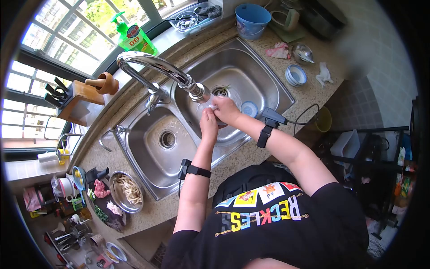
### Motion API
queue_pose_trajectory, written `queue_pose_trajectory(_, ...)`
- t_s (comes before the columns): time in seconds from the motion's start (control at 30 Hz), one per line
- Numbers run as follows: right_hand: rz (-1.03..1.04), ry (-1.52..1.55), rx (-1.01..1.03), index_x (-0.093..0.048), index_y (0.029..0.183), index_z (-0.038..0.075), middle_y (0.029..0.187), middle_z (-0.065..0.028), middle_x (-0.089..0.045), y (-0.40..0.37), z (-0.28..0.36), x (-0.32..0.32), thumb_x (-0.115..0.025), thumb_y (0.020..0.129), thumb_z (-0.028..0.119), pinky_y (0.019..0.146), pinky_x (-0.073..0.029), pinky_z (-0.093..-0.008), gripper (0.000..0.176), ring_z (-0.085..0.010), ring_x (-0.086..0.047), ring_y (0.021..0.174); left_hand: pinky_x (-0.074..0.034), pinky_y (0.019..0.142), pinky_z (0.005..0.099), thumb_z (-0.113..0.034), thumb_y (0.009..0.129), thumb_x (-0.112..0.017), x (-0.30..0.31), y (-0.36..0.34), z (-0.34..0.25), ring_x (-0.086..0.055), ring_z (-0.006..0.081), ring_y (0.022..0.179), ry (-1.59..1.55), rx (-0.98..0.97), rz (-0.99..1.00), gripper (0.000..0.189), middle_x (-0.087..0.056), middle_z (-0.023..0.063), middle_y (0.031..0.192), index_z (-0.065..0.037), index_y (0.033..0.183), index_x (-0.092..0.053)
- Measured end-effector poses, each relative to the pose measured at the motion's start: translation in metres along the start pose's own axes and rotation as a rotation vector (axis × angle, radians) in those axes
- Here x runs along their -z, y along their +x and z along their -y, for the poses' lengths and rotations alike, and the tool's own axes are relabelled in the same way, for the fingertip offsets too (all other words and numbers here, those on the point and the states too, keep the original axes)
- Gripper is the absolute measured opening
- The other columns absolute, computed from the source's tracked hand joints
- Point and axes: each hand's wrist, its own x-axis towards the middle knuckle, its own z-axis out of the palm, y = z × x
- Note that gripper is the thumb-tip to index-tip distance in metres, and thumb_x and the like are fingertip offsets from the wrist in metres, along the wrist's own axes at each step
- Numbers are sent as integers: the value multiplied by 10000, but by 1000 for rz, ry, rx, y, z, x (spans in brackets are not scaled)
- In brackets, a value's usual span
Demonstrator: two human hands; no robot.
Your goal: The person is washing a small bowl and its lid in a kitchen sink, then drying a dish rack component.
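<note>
Under the running faucet (pixel 199 92), both of my hands meet over the right basin of the steel sink (pixel 264 67). My left hand (pixel 208 122) has its fingers closed and pressed together close to the water stream. My right hand (pixel 227 110) is closed beside it, touching a small pale, wet thing (pixel 212 107) between the two hands; its kind is hard to tell. A small white bowl with a blue rim (pixel 249 109) sits in the basin just right of my right hand. Part of a dark-rimmed thing shows beneath my hands, mostly hidden.
At the lower left, a steel bowl of pale strips (pixel 127 193) stands beside a dark board (pixel 117 219) with chopped food. Stacked bowls (pixel 295 75), a pink cloth (pixel 278 51) and a blue bucket (pixel 252 21) line the right counter. Green soap bottle (pixel 134 39) and knife block (pixel 79 101) stand by the window.
</note>
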Motion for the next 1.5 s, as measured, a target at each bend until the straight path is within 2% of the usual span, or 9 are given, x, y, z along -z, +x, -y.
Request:
queue_pose_trajectory(0.07,266,23,-51,-551,785,2,773,-207,-571,7,-1,11,-586,665,93,635,-446,-428,153,-352,-579,746,-429,745,417,-272,929,-383,3,-3,-7,-557,407,851,-140,110,10,330,-581,242,869,18,963,-537)
queue_pose_trajectory(0.13,718,-108,-74,-569,796,17,813,-210,-586,14,6,28,-587,673,88,638,-451,-433,143,-342,-588,754,-442,732,409,-248,919,-405,13,2,1,-579,369,829,496,-188,-7,296,-590,220,861,4,989,-543)
queue_pose_trajectory(0.37,213,-364,-261,-579,780,32,817,-177,-611,-11,-32,54,-601,661,56,676,-473,-401,123,-326,-600,762,-470,711,346,-175,907,-451,19,20,15,-600,270,809,416,-327,-165,249,-610,137,892,12,1048,-536)
queue_pose_trajectory(0.47,279,-136,-423,-574,777,22,775,-142,-611,-32,-42,62,-604,682,75,656,-465,-336,112,-244,-600,716,-518,745,343,-150,911,-446,17,34,20,-610,237,838,-457,288,67,267,-592,87,1000,-51,1155,-492)
queue_pose_trajectory(0.7,-244,486,-219,-539,923,44,872,-90,-555,-51,-3,35,-574,741,25,708,-449,-310,186,-176,-552,766,-547,672,357,-64,885,-424,-3,73,59,-596,238,865,-1191,810,67,179,-577,142,961,15,1006,-530)
queue_pose_trajectory(0.83,-110,84,88,-528,943,56,932,-141,-478,-53,34,20,-554,727,25,764,-446,-359,219,-303,-521,867,-512,652,339,-83,854,-463,-9,35,46,-582,209,757,-1191,490,637,146,-583,111,870,-5,936,-555)
queue_pose_trajectory(1.23,-427,66,-34,-538,890,44,798,-145,-492,0,29,16,-503,727,-17,652,-443,-371,178,-301,-547,734,-523,567,238,-124,851,-511,26,30,31,-599,159,705,-1031,691,517,157,-585,89,805,-15,960,-535)
queue_pose_trajectory(1.33,219,153,-54,-541,835,39,716,-133,-547,9,-25,20,-513,746,32,565,-464,-357,94,-282,-579,637,-466,452,185,-121,843,-513,18,9,3,-554,123,586,-929,673,660,151,-561,67,743,-25,957,-537)
queue_pose_trajectory(1.5,278,536,-573,-564,863,44,687,-48,-551,-26,-42,13,-545,769,44,390,-404,-279,95,-119,-513,498,-465,455,173,-122,842,-526,20,24,12,-545,125,585,-1107,654,637,165,-551,82,761,-20,972,-534)
